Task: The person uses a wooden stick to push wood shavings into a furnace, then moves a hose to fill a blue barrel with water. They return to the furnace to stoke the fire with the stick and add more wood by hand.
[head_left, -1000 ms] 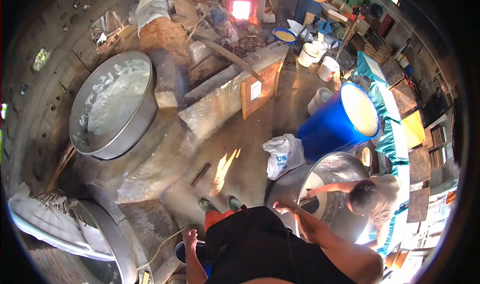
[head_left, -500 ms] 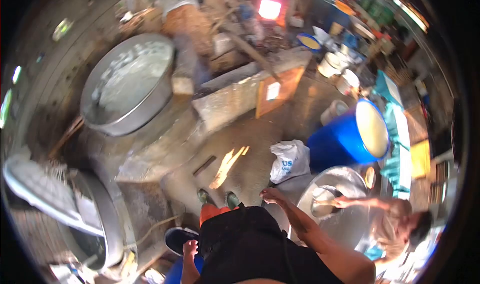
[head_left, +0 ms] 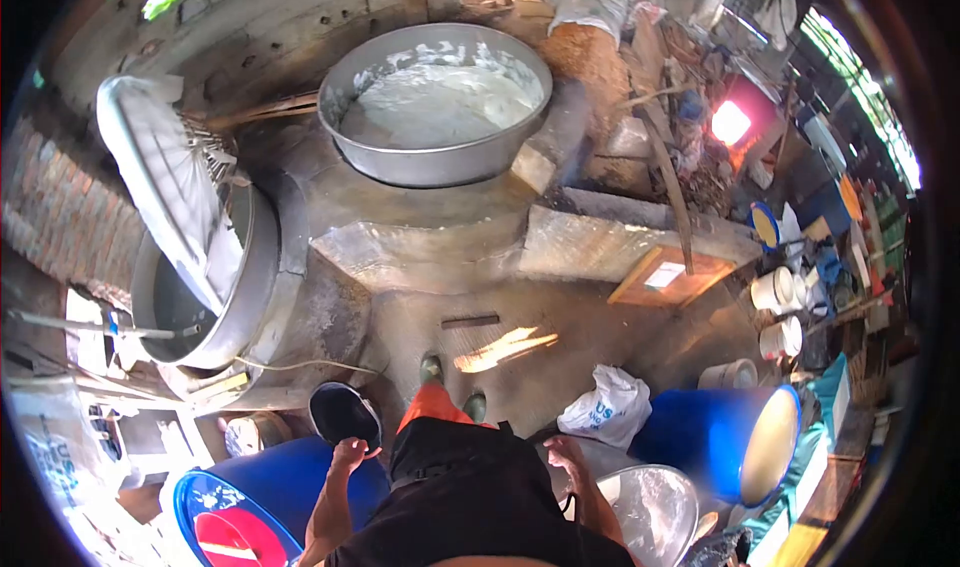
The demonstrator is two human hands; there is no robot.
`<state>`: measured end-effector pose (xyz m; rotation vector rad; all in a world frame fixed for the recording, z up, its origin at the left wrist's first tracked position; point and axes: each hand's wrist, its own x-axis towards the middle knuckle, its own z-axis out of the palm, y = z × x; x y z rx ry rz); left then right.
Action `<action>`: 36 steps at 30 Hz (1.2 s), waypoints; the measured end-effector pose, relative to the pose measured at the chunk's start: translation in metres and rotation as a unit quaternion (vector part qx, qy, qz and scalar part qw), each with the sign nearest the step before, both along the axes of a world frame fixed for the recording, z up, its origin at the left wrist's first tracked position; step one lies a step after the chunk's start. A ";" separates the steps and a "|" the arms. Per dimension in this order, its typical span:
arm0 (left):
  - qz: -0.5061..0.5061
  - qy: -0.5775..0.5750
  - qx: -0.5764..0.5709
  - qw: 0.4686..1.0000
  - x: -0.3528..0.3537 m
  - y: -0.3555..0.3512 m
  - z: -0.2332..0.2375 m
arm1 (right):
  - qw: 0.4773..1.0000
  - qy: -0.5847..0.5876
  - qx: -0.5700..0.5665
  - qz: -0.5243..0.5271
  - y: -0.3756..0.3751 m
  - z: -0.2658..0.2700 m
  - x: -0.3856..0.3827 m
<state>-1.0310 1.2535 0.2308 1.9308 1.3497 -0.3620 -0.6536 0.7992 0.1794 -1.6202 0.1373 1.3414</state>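
Observation:
My left hand [head_left: 350,454] is closed at the near rim of a black basin [head_left: 340,414], which hangs tilted beside a blue barrel [head_left: 300,477]. My right hand [head_left: 565,455] is held low at my right side with its fingers loosely bent and apart, and nothing shows in it. Just ahead of that hand lies a white plastic sack [head_left: 605,407] with blue print. A wide metal bowl [head_left: 650,512] is to its right.
Ahead, a large metal pan [head_left: 435,164] of whitish liquid rests on a raised clay stove [head_left: 430,252]. At left, a second metal vat [head_left: 255,277] has a pale cover leaning in it. A blue drum [head_left: 700,442] lies right; a fire [head_left: 731,123] glows beyond.
The view has swung left, so the pan and stove sit more central. The black basin and my left hand appear higher in view. The other person at the right has left the view.

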 end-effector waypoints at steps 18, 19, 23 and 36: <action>0.108 0.008 -0.136 0.985 0.054 0.026 0.035 | 0.963 -0.153 -0.135 0.177 0.060 -0.008 0.070; 0.120 -0.010 -0.122 0.985 0.060 0.031 0.044 | 0.901 -0.303 -0.109 0.290 0.046 -0.056 0.080; 0.042 0.028 -0.072 0.996 0.048 0.073 -0.035 | 0.960 -0.166 -0.186 0.128 0.132 0.100 0.081; -0.062 -0.044 -0.054 0.996 0.140 0.166 -0.046 | 0.983 -0.087 -0.093 0.132 0.130 0.039 0.062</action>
